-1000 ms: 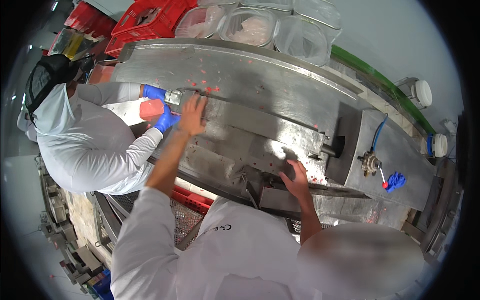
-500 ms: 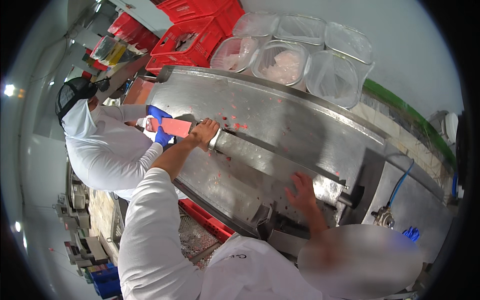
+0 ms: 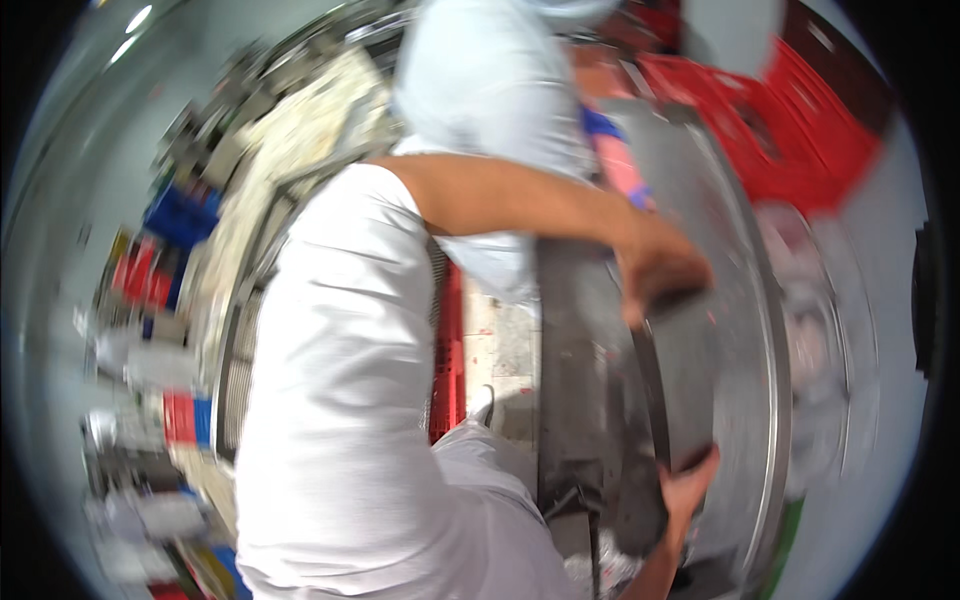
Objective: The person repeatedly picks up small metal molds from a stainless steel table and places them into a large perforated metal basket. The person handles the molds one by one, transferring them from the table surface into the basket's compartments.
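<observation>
A long, box-shaped grey metal mould [image 3: 690, 390] lies between my two hands over the stainless steel table [image 3: 752, 420]. At its far end my left hand [image 3: 665, 265] is closed round the edge, blurred by motion. My right hand [image 3: 690, 490] grips the near end, its thumb and fingers on either side. The mould's dark side faces left. Whether it rests on the table or is lifted off it, I cannot tell. My white left sleeve hides part of the floor and the table's left side.
Beyond my left arm stands a co-worker in white [image 3: 480, 90], with blue gloves [image 3: 600, 125] at a pink block [image 3: 618, 165]. Red crates [image 3: 800, 130] stand at the far right. Clear-lined tubs [image 3: 808, 345] line the table's right edge. A red crate [image 3: 448, 350] is below its left edge.
The view has swung left, so the table now runs away from me. My right hand, earlier spread on the mould's side, now grips its near end. My left hand keeps its hold on the far end.
</observation>
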